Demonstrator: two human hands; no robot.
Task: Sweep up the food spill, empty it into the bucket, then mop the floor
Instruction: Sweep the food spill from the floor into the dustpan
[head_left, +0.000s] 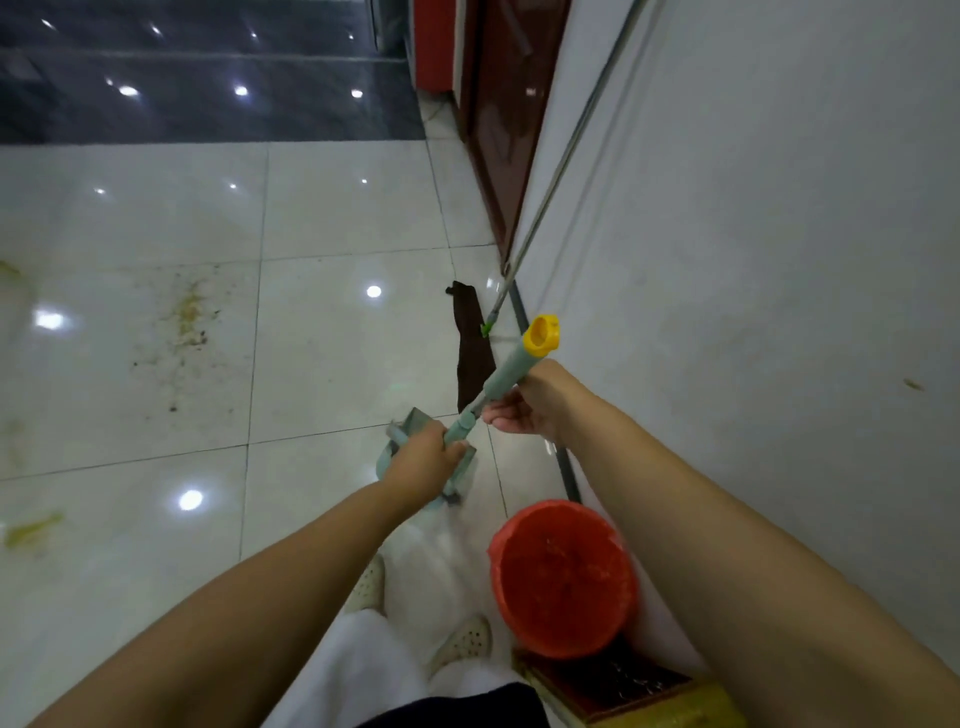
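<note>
My left hand (423, 462) grips the low end of a grey-green long handle (506, 371) with a yellow cap (541, 336), right above a grey-green dustpan (413, 423) near the floor. My right hand (524, 410) holds the same handle higher up, with loosely curled fingers. A red bucket (631, 571) stands by the wall at my right foot, with small bits of food inside. Yellow-brown spill stains (189, 317) mark the white tiles to the left, with a green smear (31, 527) nearer. A mop pole (550, 192) leans on the wall, its dark cloth head (472, 353) on the floor.
A white wall (779, 260) runs close along my right side, with a dark red door (498, 130) further ahead. A wooden box with a yellow edge (623, 686) sits behind the bucket. My white shoes (462, 642) stand on glossy tiles. Dark flooring (208, 78) begins at the far end.
</note>
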